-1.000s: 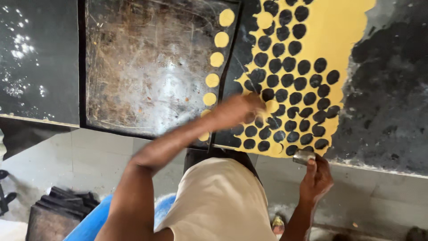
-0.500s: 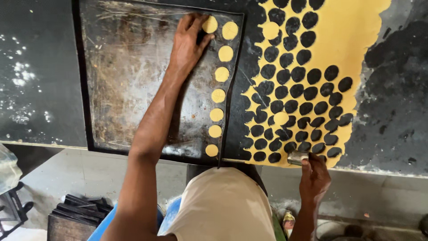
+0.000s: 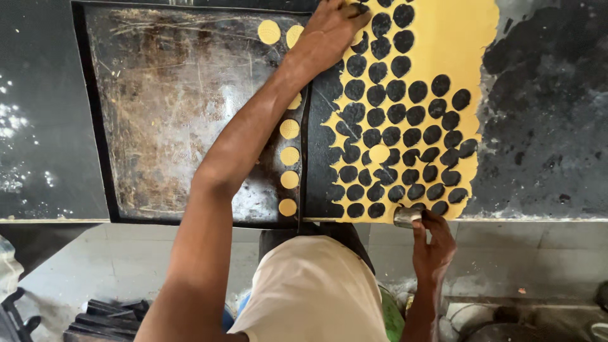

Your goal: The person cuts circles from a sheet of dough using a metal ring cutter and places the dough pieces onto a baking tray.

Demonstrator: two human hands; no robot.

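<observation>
My left hand (image 3: 329, 28) rests on the top left part of a rolled yellow dough sheet (image 3: 456, 38) full of round cut-out holes. Its fingertips curl at a hole near the frame's top edge, and what they hold is hidden. My right hand (image 3: 434, 244) grips a small round metal cutter (image 3: 407, 216) at the counter's front edge, just below the sheet. A dark, worn baking tray (image 3: 95, 126) lies left of the sheet, with yellow dough discs (image 3: 289, 155) in a column along its right side. One cut disc (image 3: 379, 153) sits loose on the sheet.
The black counter (image 3: 544, 126) is dusted with flour at the left and right. Below its edge is a tiled floor (image 3: 95, 266), with dark stacked trays (image 3: 107, 316) at the lower left and metal vessels (image 3: 481, 320) at the lower right.
My left hand went from the sheet to the tray's top right, where discs now lie, then back right onto the sheet. The right hand has kept the cutter at the counter's edge.
</observation>
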